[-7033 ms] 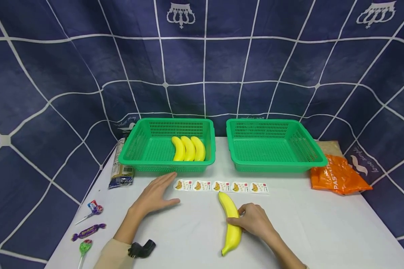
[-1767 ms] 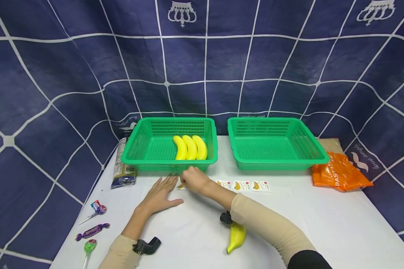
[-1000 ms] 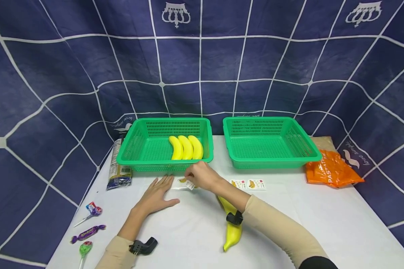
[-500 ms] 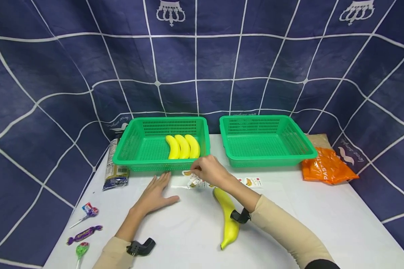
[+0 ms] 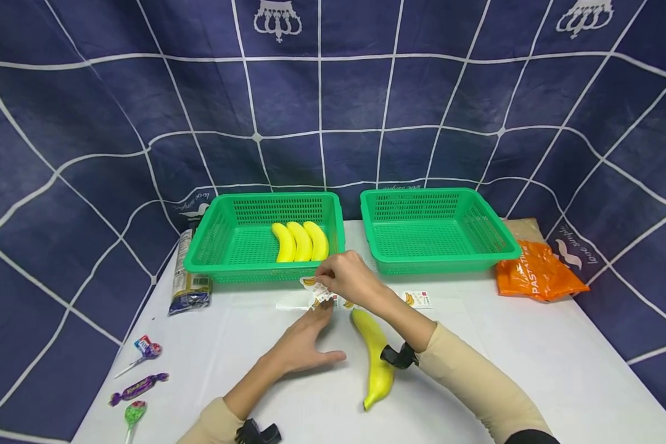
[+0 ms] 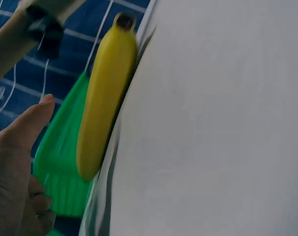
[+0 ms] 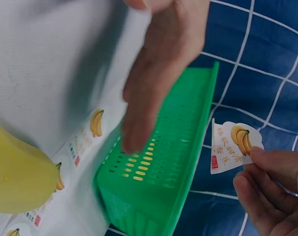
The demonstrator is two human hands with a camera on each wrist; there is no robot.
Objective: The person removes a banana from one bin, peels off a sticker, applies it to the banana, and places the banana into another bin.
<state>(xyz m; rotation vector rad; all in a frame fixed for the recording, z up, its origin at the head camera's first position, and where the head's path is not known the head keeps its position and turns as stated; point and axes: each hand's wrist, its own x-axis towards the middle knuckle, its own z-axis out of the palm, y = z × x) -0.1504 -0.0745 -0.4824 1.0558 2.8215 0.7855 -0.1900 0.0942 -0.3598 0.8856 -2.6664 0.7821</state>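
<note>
My right hand [image 5: 355,280] pinches a peeled white sticker [image 7: 225,152] printed with bananas between thumb and finger, held above the table. Below it lies a strip of banana stickers [image 5: 417,300], partly hidden by both hands; its left end is bare backing [image 5: 290,304]. Fingers extended, my left hand [image 5: 302,348] reaches toward the strip just under the right hand; whether its fingertips touch the strip I cannot tell. A large yellow banana [image 5: 378,364] lies on the white table, partly beneath the right wrist. In the left wrist view the banana [image 6: 107,103] stands beyond the left thumb.
A green basket [image 5: 261,269] with three bananas [image 5: 302,242] stands at the back left, another green basket [image 5: 449,265] at the back right. Packets flank them: a dark one [image 5: 191,277] and an orange one [image 5: 538,271]. Wrapped candies and lollipops [image 5: 139,388] lie at the left edge.
My right hand came from the banana to the strip, peeled off a sticker and lifted it slightly rightward. My left hand left its place by the strip's left end and moved right, under the right hand.
</note>
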